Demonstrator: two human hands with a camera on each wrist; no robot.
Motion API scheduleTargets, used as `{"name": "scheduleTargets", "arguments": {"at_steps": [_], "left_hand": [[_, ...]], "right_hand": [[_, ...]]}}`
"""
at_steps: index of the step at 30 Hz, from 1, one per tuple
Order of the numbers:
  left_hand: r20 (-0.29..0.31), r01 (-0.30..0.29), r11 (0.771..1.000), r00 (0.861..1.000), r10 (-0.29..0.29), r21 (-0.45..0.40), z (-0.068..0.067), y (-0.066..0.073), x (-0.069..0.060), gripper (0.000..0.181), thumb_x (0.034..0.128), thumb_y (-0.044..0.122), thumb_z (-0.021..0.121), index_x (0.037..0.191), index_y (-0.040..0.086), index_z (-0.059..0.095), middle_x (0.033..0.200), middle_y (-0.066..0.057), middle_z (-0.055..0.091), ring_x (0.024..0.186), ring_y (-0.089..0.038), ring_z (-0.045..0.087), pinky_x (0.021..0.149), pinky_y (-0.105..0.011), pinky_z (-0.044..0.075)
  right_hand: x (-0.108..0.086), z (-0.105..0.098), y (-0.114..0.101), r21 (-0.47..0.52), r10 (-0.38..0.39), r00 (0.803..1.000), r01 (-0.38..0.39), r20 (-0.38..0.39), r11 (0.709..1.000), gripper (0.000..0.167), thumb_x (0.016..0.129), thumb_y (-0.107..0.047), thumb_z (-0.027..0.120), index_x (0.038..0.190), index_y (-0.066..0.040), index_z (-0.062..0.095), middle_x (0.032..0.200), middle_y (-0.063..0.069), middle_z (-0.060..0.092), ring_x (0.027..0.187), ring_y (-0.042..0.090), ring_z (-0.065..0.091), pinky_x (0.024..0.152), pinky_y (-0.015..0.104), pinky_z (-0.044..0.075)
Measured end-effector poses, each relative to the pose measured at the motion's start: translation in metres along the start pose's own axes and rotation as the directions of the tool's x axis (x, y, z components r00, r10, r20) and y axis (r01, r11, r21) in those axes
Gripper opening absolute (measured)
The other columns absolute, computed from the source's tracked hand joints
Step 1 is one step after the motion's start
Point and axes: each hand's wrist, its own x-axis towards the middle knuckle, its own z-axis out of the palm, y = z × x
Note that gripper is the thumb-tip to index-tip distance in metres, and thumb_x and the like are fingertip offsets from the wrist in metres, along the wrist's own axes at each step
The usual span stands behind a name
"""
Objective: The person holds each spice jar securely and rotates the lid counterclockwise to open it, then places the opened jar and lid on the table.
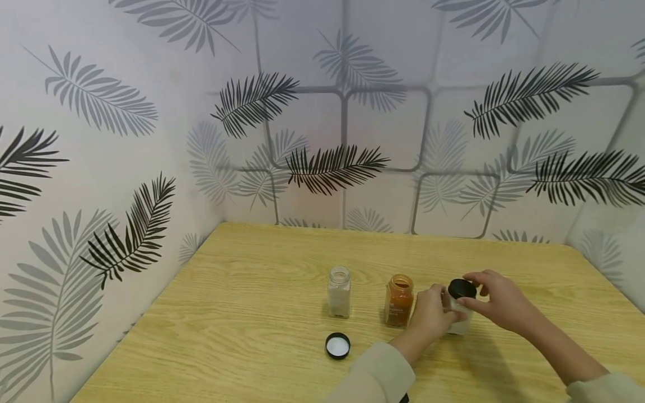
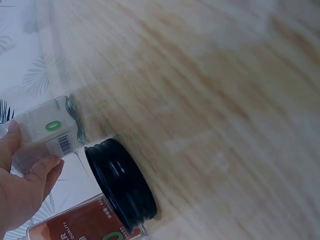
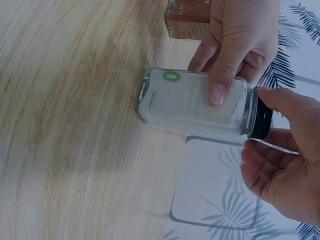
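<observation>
My left hand (image 1: 428,316) grips the side of a square glass jar (image 3: 195,102) with a green mark on it. The jar stands upright on the table and looks pale inside. On its mouth sits a black lid (image 1: 462,288), pinched at the rim between the thumb and fingers of my right hand (image 3: 287,160). Just left of my left hand stands an uncapped jar of reddish-brown spice (image 1: 399,302). Whether the lid is tight cannot be told.
Farther left stands an uncapped clear jar (image 1: 339,294). An upturned black lid with a white liner (image 1: 337,346) lies in front of it. Another black lid (image 2: 120,185) shows large in the left wrist view. A leaf-patterned wall (image 1: 322,123) borders the wooden table (image 1: 227,313).
</observation>
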Motion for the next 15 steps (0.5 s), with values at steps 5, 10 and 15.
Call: {"name": "scheduleTargets", "arguments": {"at_steps": [5, 10, 15], "left_hand": [[0.014, -0.005, 0.999, 1.000, 0.005, -0.042, -0.001, -0.001, 0.000, 0.031, 0.0752, 0.023, 0.078, 0.098, 0.013, 0.059, 0.090, 0.000, 0.064, 0.079, -0.007, 0.059, 0.065, -0.019, 0.050], [0.027, -0.018, 0.999, 0.999, 0.018, -0.030, -0.003, -0.002, -0.001, 0.035, 0.0755, 0.024, 0.077, 0.104, 0.012, 0.060, 0.088, 0.002, 0.063, 0.079, -0.006, 0.059, 0.066, -0.018, 0.050], [0.019, -0.032, 0.999, 0.999, 0.032, -0.008, -0.003, -0.001, 0.000, 0.034, 0.0742, 0.023, 0.078, 0.101, 0.011, 0.060, 0.084, 0.003, 0.060, 0.075, -0.005, 0.055, 0.063, -0.017, 0.048]], "right_hand": [[0.002, 0.006, -0.003, 0.011, 0.009, 1.000, -0.008, -0.005, 1.000, 0.050, 0.079, -0.022, 0.073, 0.114, 0.011, 0.058, 0.098, 0.020, 0.061, 0.075, 0.021, 0.055, 0.058, 0.030, 0.046], [0.007, 0.010, -0.009, 0.010, 0.033, 0.998, -0.032, -0.055, 0.999, 0.050, 0.082, -0.025, 0.071, 0.113, 0.012, 0.058, 0.098, 0.023, 0.059, 0.078, 0.027, 0.058, 0.060, 0.036, 0.049], [0.011, 0.010, -0.013, -0.003, 0.018, 0.995, -0.019, -0.102, 1.000, 0.041, 0.082, -0.019, 0.071, 0.108, 0.011, 0.061, 0.097, 0.023, 0.059, 0.082, 0.034, 0.058, 0.064, 0.042, 0.050]]}}
